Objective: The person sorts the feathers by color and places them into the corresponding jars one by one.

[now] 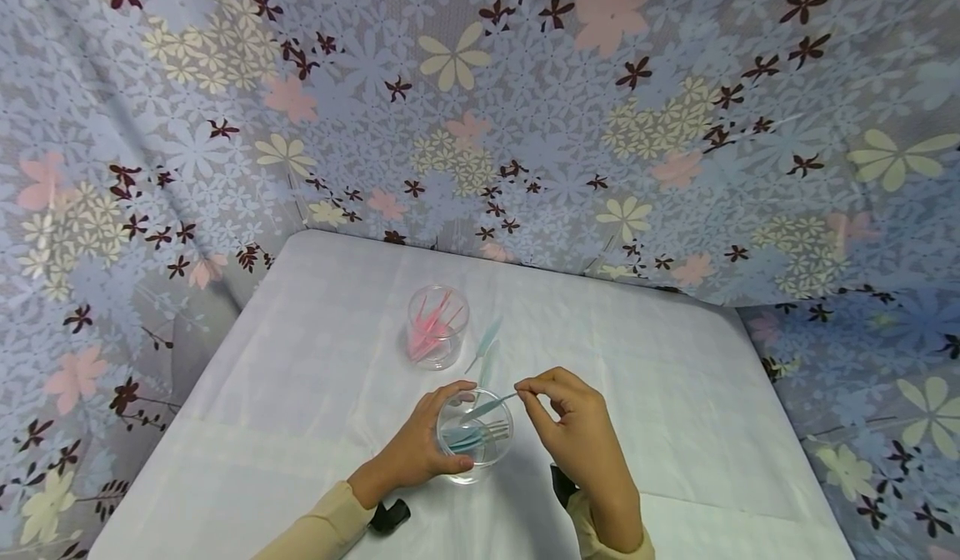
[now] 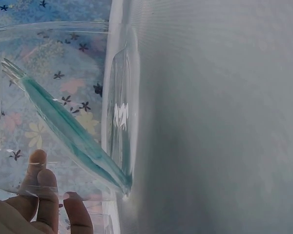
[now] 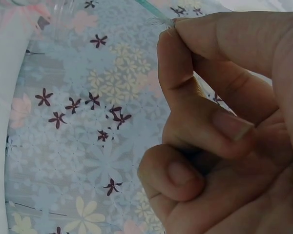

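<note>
My left hand (image 1: 408, 456) grips a clear cup (image 1: 491, 458), fingers and thumb curled round its sides. Inside it leans a bundle of slim teal pieces (image 2: 71, 131) with thin, clear pronged ends. Between thumb and forefinger, my right hand (image 1: 588, 431) pinches the thin end of another slim teal piece (image 1: 486, 408). That piece's wider part reaches over the cup's mouth. In the right wrist view, clear wispy strands show at the pinched tip of the teal piece (image 3: 151, 8). What kind of thing these pieces are, I cannot tell.
Farther back stands a second clear cup (image 1: 452, 353) with several slim pink pieces (image 1: 429, 331) in it. Beside it, a loose teal piece (image 1: 484, 342) lies on the white-covered table (image 1: 637, 360). A flowered curtain (image 1: 525, 127) hangs behind the table and along its sides.
</note>
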`<state>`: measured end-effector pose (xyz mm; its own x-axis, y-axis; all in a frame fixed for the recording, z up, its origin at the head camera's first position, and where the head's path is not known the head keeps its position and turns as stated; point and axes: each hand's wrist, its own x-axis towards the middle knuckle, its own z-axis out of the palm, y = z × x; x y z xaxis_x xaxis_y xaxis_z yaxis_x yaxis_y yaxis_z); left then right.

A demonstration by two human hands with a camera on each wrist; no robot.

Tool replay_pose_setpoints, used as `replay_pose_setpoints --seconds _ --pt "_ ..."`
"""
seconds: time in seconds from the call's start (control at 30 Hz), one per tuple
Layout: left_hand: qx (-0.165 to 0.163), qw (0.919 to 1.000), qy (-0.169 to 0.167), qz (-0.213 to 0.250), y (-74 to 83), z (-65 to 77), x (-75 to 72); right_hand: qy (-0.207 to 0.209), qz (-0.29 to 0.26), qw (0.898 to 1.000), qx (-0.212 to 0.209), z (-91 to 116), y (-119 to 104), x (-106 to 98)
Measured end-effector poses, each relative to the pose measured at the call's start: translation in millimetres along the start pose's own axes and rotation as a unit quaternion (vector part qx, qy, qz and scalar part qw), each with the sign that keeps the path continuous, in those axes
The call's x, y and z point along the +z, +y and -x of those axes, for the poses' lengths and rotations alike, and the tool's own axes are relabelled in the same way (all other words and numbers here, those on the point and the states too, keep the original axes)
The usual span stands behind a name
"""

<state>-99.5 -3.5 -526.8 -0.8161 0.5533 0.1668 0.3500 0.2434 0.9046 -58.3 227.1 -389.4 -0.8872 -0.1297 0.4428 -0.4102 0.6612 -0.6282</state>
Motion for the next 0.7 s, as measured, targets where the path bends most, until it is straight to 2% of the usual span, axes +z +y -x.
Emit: replay_pose_setpoints --seconds 0.37,0.53,0.7 --pt "0.001 1.0 -0.003 -0.003 -0.7 -1.0 0.3 -0.036 -0.021 0.999 0.006 0 3 19" --pt "0.016 0.9998 -0.002 -0.01 -1.1 -0.9 0.7 -0.052 -0.026 0.998 0.005 0 9 31" --pt "0.017 0.9998 -0.006 -0.006 -0.3 -0.7 0.4 -0.073 -0.026 0.997 0.009 0 12 39"
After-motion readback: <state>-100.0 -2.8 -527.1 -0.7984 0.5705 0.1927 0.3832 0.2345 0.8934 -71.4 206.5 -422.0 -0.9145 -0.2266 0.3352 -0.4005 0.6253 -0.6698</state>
